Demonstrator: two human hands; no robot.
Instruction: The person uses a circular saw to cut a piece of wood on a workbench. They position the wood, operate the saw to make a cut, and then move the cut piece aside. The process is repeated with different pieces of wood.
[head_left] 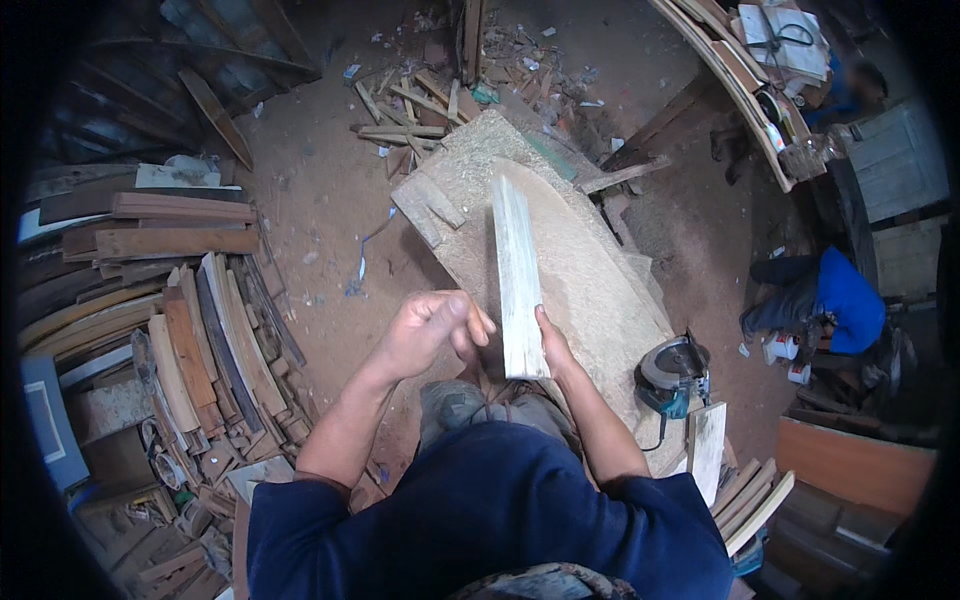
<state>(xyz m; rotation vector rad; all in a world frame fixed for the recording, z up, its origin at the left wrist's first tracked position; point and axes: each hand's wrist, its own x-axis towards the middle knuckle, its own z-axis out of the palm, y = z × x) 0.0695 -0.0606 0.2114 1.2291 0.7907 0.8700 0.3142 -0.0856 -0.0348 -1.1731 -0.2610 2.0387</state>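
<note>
A pale wooden plank (517, 270) is held lengthwise in front of me, its near end close to my body. My right hand (556, 348) grips this near end from the right side, thumb up along the edge. Just left of the plank, my left hand (435, 328) is raised with its fingers curled in. Whether anything sits inside those fingers is hidden. Below the plank lies a sawdust-covered work board (600, 290). A circular saw (675, 372) with a teal body rests at its right edge.
Stacked planks (180, 240) fill the left side. Wood scraps (420, 105) litter the ground beyond the board. Another pale board (706, 450) lies beside the saw. A person in blue (845, 300) bends down at the right; another is partly visible behind a cluttered bench (735, 75).
</note>
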